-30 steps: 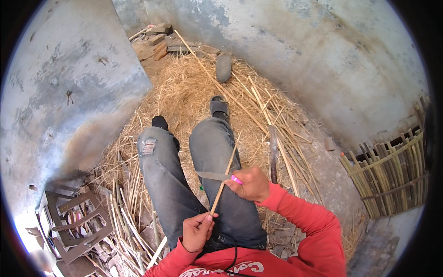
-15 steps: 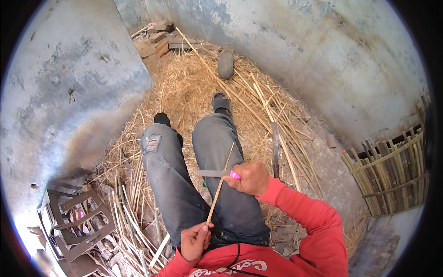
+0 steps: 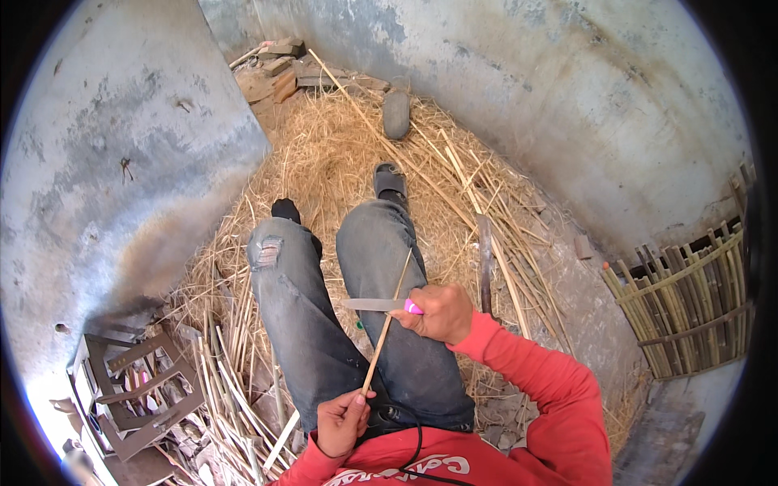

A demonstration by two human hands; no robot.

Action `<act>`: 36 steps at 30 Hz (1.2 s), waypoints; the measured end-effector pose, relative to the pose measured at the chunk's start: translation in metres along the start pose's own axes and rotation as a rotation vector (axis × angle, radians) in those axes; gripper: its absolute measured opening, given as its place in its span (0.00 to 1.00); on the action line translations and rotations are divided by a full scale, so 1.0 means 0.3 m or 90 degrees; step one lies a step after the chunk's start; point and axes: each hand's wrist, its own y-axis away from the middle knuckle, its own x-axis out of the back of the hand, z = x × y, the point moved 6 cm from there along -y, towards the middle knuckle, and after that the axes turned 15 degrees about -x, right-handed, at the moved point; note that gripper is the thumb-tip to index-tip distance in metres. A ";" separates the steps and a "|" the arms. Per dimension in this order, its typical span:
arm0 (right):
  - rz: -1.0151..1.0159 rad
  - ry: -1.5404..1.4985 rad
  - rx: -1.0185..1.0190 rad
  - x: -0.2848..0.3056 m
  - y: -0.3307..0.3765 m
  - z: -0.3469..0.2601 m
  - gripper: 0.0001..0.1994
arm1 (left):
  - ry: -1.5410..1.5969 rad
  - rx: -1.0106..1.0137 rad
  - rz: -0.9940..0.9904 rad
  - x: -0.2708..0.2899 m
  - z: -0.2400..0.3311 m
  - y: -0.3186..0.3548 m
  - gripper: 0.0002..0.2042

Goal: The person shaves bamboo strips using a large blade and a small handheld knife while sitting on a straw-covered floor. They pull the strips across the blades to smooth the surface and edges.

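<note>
Bright, even daylight fills the scene; shadows stay soft, focus sharp, with fisheye bending and black corners.

Seated on straw [image 3: 324,154] with legs stretched out, the person pinches the near end of a thin bamboo strip [image 3: 387,320] in the left hand [image 3: 342,421]. The right hand [image 3: 438,312] grips a pink-handled knife [image 3: 379,305] — its blade laid across the strip, pointing left. A woven bamboo panel [image 3: 689,300] leans at the right; a wooden crate [image 3: 134,393] sits lower left.
</note>
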 end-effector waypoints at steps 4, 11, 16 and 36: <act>0.059 0.029 -0.042 0.009 -0.037 0.054 0.28 | -0.023 0.027 0.009 0.071 -0.073 0.130 0.12; 0.128 -0.223 -0.070 0.089 0.025 0.099 0.31 | 0.010 -0.008 -0.009 0.108 -0.034 0.124 0.13; 0.075 -0.365 -0.242 0.156 0.015 0.086 0.29 | 0.170 0.096 -0.084 0.052 0.008 -0.033 0.16; 0.024 -0.286 -0.273 0.175 -0.090 0.064 0.20 | 0.203 0.144 -0.174 -0.028 0.020 -0.201 0.17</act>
